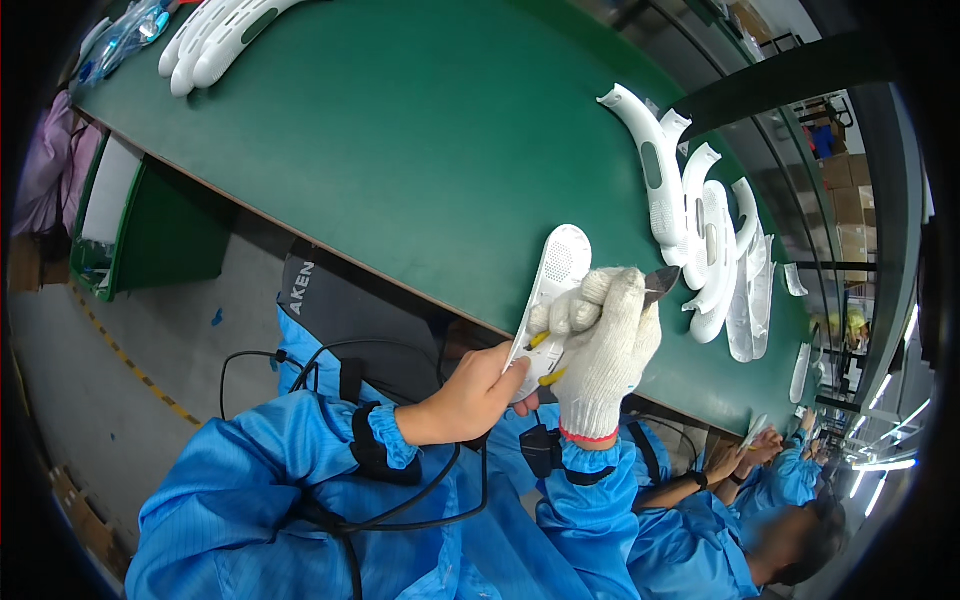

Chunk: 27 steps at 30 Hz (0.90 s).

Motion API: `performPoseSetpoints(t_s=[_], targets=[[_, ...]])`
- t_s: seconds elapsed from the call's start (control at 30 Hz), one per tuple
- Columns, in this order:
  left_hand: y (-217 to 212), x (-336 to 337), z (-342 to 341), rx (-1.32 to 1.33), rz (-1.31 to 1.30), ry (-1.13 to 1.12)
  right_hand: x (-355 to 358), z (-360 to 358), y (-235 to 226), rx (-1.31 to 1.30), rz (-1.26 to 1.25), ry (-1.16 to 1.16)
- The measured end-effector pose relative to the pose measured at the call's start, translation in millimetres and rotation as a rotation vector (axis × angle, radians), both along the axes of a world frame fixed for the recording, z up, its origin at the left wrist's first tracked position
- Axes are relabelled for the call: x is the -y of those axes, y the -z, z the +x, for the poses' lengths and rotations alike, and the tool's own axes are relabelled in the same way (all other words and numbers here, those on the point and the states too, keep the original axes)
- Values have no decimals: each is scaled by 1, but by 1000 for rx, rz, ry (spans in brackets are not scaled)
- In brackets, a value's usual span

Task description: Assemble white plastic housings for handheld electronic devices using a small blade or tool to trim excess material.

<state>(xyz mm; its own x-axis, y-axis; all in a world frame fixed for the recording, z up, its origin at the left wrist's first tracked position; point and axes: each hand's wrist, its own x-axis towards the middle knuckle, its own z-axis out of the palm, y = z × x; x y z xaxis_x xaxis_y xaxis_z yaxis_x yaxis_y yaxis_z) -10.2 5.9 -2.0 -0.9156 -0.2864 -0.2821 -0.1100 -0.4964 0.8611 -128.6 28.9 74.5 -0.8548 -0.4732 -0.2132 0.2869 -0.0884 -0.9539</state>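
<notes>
So I've got two hands on the job and only one glove between them. My left hand (465,398) is bare, fingers clamped on the lower end of one white plastic piece (567,252), the one with a rounded end full of tiny holes. That piece is up in front of me over the near edge of the green counter (400,150). My right hand (608,345) wears the one white knit glove, red trim at the wrist, and its fingers are closed around one pair of pliers (660,284), yellow handles, dark tip poking out past the knuckles. Can't tell if the glove actually touches the white piece.

Far left of the counter: three white curved parts (228,45) side by side, plus a clear plastic bag (128,42) near them. Over on the right there's a pile of white parts (660,185), at least five, but they overlap too much for me to get an exact count. One green bin (180,235) sits off to the left. One co-worker (690,548) in blue is to my right, hands around a white piece too.
</notes>
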Motion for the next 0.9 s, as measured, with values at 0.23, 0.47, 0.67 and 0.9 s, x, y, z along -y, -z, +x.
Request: performPoseSetpoints(t_s=[0.23,0.47,0.67,0.9], targets=[[-1,-2,-1,-9,-25,-29,-10,4,10,-21,-86,19],[-3,4,1,15,16,20,-15,-20,-1,-68,51,-202],[-2,3,0,19,27,0,-15,-21,3,-78,75,-227],[-5,6,1,37,15,36,-21,-20,10,-46,16,-153]])
